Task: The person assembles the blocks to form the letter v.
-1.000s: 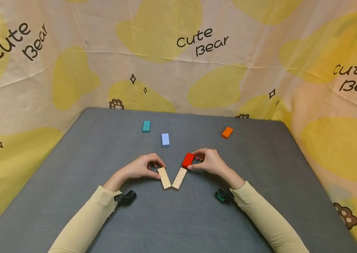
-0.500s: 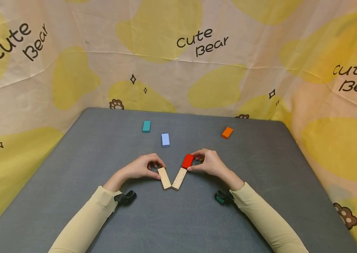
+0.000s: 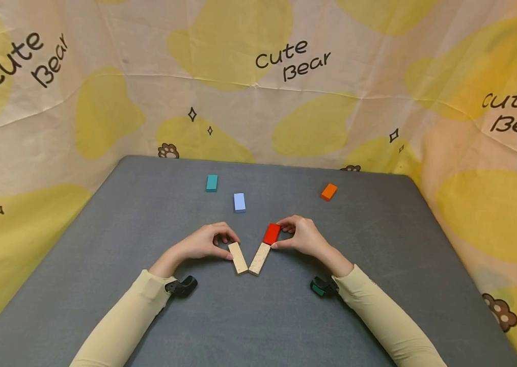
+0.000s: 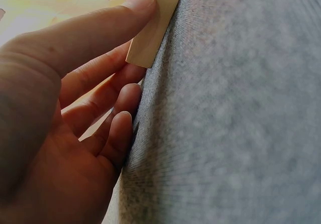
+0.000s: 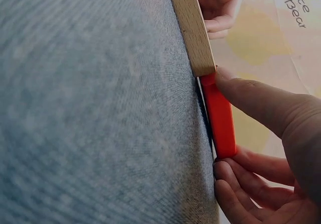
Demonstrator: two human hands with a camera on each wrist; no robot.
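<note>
Two plain wooden blocks stand out on the grey table, the left wooden block (image 3: 238, 258) and the right wooden block (image 3: 260, 259), lying in a V with their near ends together. My left hand (image 3: 208, 241) pinches the left one near its far end; in the left wrist view the thumb (image 4: 110, 25) lies along its side. With thumb and fingertips, my right hand (image 3: 301, 234) holds a red block (image 3: 272, 234) at the far end of the right wooden block. The right wrist view shows the red block (image 5: 219, 118) end to end with the wood.
Farther back lie a teal block (image 3: 212, 183), a light blue block (image 3: 239, 203) and, to the right, an orange block (image 3: 329, 192). A yellow patterned cloth (image 3: 221, 122) hangs behind the grey table (image 3: 249, 326) and along its sides.
The red block has shifted slightly down and settled in line with the right wooden block, the right hand moving with it. My left hand and its wooden block keep their place.
</note>
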